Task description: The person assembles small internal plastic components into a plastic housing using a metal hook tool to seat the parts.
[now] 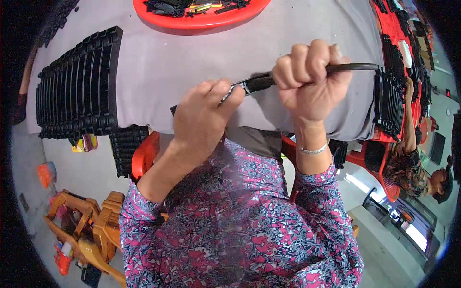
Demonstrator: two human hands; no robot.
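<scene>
Above the grey-white tablecloth, both my hands are closed round a long, slender black strip (259, 84) held slantwise, its right end higher than its left. My left hand (202, 117) grips it near the left end, thumb and fingers pressed together beside a small shiny, silvery spot. My right hand (312, 77) is wrapped in a fist round it farther right. A thin, slightly bent black length (357, 67) sticks out past that fist. Whether this is the same piece or a separate one is hidden by my fingers.
Ahead, a red round tray (201, 21) holds small black parts and yellow bits. A stack of ribbed black strips (79, 84) lies at left, another (390, 101) at right. Another person (413, 168) sits at the right. Wooden furniture (91, 221) stands lower left.
</scene>
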